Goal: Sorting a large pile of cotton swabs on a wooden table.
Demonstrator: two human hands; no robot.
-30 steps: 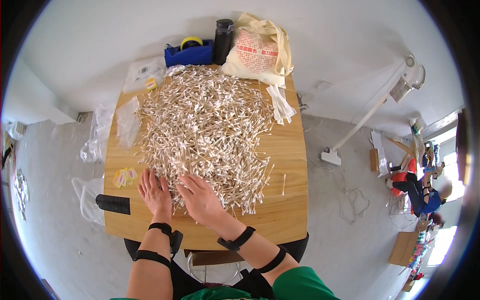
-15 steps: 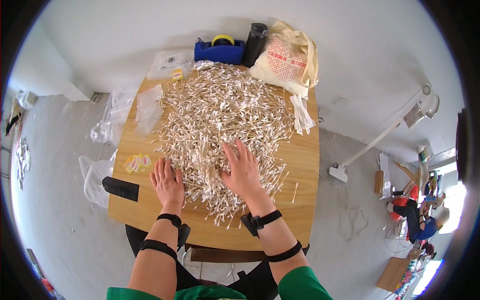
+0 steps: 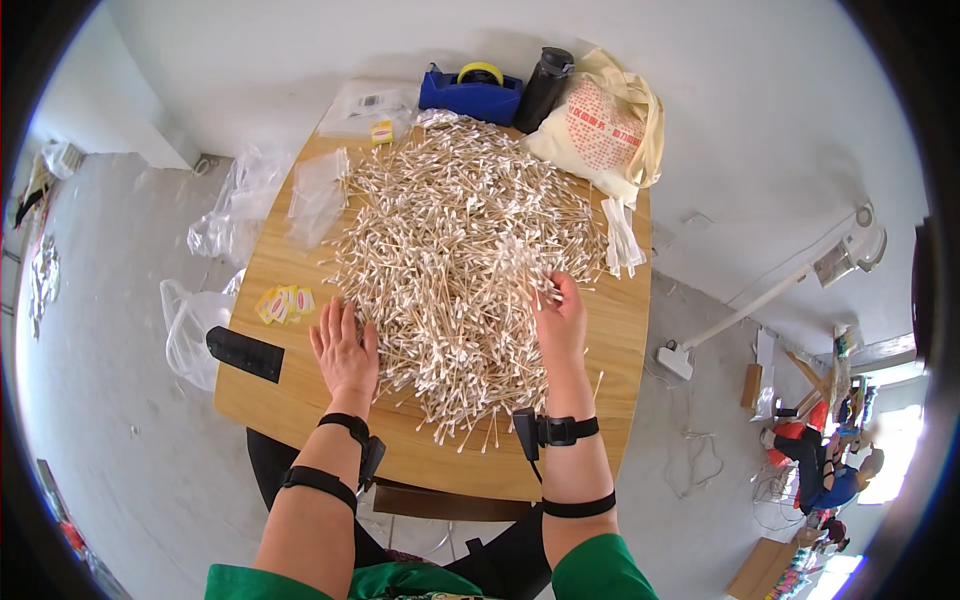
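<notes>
A big heap of wooden cotton swabs (image 3: 455, 255) covers most of a small wooden table (image 3: 620, 340). My left hand (image 3: 343, 350) lies flat, fingers spread, at the heap's near left edge. At the heap's right side my right hand (image 3: 560, 318) rests with its fingertips pinched on a few swabs. Both wrists wear black straps.
Along the far edge stand a blue tape dispenser (image 3: 470, 90), a black bottle (image 3: 543, 88) and a cream cloth bag (image 3: 605, 125). Clear plastic bags (image 3: 315, 195) lie at the left, small yellow packets (image 3: 285, 303) and a black flat object (image 3: 245, 353) at the near left. A small bundle of swabs (image 3: 623, 238) lies right.
My right hand has moved from the heap's near middle out to its right side. The view has shifted a little; my left hand stays at the near left edge.
</notes>
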